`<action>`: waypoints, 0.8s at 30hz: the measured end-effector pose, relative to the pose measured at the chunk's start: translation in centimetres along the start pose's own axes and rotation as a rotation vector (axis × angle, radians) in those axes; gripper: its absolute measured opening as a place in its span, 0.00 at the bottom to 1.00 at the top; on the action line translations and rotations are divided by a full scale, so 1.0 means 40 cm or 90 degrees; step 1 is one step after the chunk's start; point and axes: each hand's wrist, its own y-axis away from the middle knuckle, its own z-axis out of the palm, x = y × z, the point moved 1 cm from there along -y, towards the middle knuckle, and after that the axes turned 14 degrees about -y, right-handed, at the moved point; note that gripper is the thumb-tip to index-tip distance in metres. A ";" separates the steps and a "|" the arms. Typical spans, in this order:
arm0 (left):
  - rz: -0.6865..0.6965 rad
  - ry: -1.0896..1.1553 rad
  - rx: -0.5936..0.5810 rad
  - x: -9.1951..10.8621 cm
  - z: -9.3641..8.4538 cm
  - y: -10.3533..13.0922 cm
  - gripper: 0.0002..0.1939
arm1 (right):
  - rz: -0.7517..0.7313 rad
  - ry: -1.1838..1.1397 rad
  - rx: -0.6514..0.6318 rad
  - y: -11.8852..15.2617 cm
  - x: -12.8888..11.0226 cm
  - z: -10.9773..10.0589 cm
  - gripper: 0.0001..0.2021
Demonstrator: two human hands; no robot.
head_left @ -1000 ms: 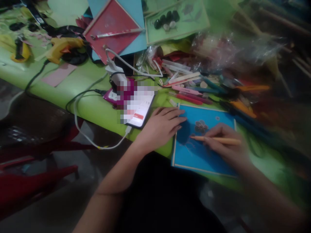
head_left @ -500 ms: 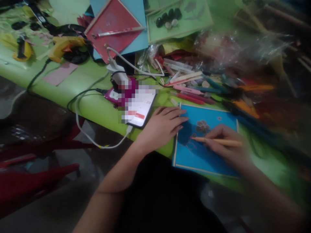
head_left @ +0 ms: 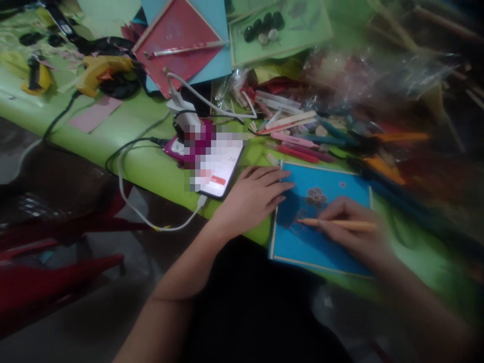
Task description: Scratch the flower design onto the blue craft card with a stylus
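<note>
A blue square board (head_left: 325, 254) with thin pale wooden strips along its edges lies near the front of the green table. My left hand (head_left: 260, 189) rests flat at the board's left edge, fingers stretched out onto it. Between the thumb and fingers of my right hand (head_left: 342, 222) is an orange pen (head_left: 353, 225), its tip touching or just over the board's left part. A dark flower drawing (head_left: 316, 197) shows above the tip, with faint lines below. My right palm and forearm cover the board's lower right.
Left of the board lies a phone (head_left: 215, 176) on a white cable, against a purple power strip (head_left: 176, 148). Several pens (head_left: 295, 140) are heaped behind. A yellow glue gun (head_left: 93, 75) and a red diamond-shaped panel (head_left: 179, 40) sit farther back.
The pen tip has shifted slightly down on the board with my right hand. My left hand stays in place.
</note>
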 end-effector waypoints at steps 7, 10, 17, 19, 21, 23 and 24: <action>0.001 0.000 -0.001 0.002 -0.003 -0.001 0.16 | 0.019 0.013 0.016 -0.005 -0.018 0.011 0.09; 0.000 -0.001 0.000 0.001 -0.003 -0.001 0.17 | 0.042 0.009 0.052 0.000 -0.015 0.012 0.09; -0.001 0.001 -0.001 -0.001 -0.001 0.000 0.16 | 0.050 0.001 0.070 0.000 -0.003 0.005 0.11; 0.000 0.003 0.000 0.000 -0.001 0.001 0.16 | 0.047 -0.005 0.077 0.000 -0.001 0.003 0.11; -0.001 0.004 0.001 0.001 0.000 0.001 0.16 | 0.049 0.000 0.065 0.000 0.001 0.003 0.11; -0.003 0.004 0.001 0.001 0.000 0.001 0.17 | 0.049 0.011 0.056 0.001 0.004 0.002 0.10; -0.002 0.005 0.002 0.001 0.000 0.001 0.17 | 0.045 0.017 0.056 0.002 0.005 0.001 0.10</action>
